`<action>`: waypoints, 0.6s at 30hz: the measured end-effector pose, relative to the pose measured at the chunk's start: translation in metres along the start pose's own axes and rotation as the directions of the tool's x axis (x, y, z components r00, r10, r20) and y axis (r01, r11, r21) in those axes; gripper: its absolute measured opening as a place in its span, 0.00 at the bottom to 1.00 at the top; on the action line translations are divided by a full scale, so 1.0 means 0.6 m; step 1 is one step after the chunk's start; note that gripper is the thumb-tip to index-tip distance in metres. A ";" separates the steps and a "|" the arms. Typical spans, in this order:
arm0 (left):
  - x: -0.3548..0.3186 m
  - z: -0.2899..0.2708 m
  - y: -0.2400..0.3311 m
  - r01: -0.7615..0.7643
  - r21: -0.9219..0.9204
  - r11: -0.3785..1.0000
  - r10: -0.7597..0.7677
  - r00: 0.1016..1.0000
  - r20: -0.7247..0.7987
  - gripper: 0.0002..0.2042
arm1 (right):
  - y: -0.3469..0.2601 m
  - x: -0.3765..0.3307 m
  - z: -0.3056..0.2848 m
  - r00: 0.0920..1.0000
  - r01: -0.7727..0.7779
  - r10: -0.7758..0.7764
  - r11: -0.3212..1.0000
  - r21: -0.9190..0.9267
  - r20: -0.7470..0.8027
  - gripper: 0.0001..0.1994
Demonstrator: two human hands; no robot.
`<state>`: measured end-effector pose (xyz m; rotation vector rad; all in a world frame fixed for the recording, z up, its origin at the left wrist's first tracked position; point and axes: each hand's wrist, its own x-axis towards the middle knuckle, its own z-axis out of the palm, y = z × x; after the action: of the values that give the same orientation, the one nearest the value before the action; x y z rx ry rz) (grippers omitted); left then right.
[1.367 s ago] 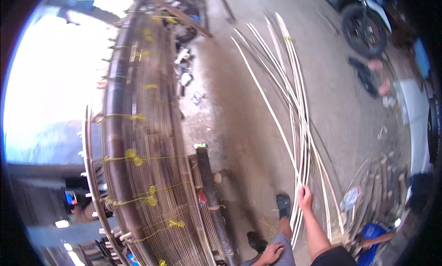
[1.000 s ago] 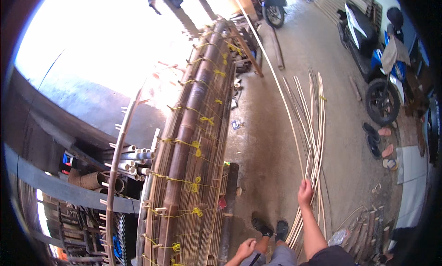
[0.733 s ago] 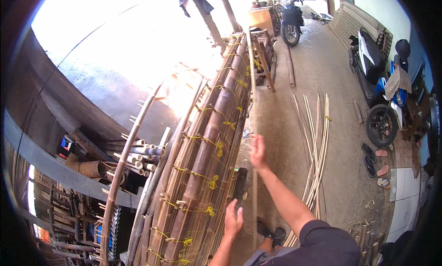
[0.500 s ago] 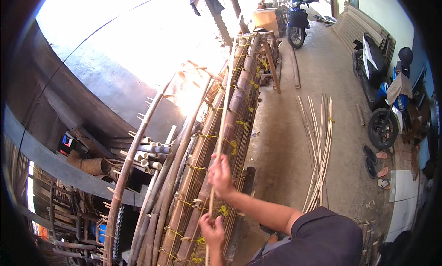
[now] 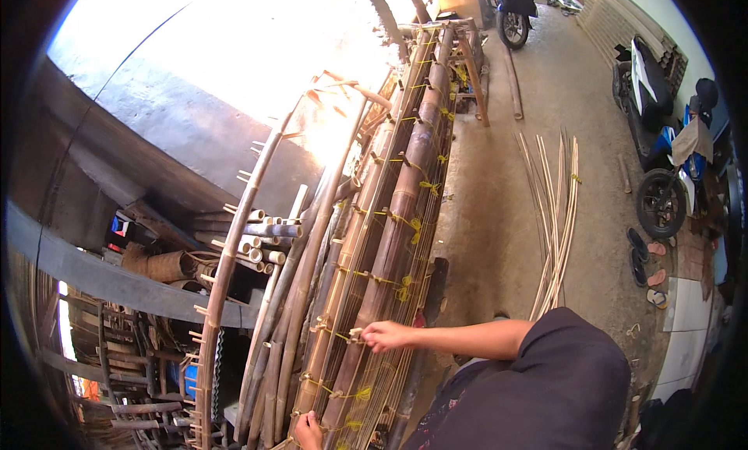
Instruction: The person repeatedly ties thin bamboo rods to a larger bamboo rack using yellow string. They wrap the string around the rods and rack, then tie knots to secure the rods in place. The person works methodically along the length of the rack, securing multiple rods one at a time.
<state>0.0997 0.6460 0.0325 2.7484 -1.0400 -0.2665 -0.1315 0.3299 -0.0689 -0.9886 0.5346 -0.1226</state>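
A long rack of brown bamboo poles [image 5: 407, 189] stretches away from me, strung with thin strips and tied with yellow cord [image 5: 415, 230]. My right hand [image 5: 383, 337] reaches in from the right, its fingers closed on a small pale wooden peg [image 5: 356, 335] that sticks up from the rack. Down at the lower edge, my left hand [image 5: 308, 432] is by the left pole, partly cut off by the frame. Its fingers look curled together; what they hold, if anything, cannot be made out.
A curved bamboo pole with pegs [image 5: 222, 298] and more loose poles [image 5: 300, 294] lie left of the rack. Cut bamboo tubes [image 5: 265, 243] are stacked behind. On the floor at right are thin bamboo strips [image 5: 555, 232], sandals [image 5: 637, 255] and a parked motorbike [image 5: 661, 201].
The long thin strip both hands held is no longer in them. My right hand has moved down to the peg, and my left hand down and left to the lower edge. The view has shifted.
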 end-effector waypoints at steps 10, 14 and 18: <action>0.257 0.100 0.395 -0.145 0.023 0.989 0.147 0.980 -0.133 0.16 | 0.021 -0.218 -0.519 0.814 0.009 0.072 0.991 0.136 -0.576 0.13; 0.388 0.148 0.747 -0.365 -0.087 0.927 0.358 0.930 -0.083 0.16 | -0.037 -0.265 -0.686 0.786 0.064 -0.014 0.996 0.059 -0.618 0.12; 0.471 0.173 1.113 -0.533 -0.280 0.799 0.538 0.841 -0.066 0.18 | -0.169 -0.321 -0.843 0.773 0.133 -0.154 0.988 -0.079 -0.616 0.12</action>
<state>-0.1391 -0.0461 0.0641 2.0879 -1.5873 -0.3193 -0.5281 -0.0472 -0.1326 -1.0115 1.0709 -0.5990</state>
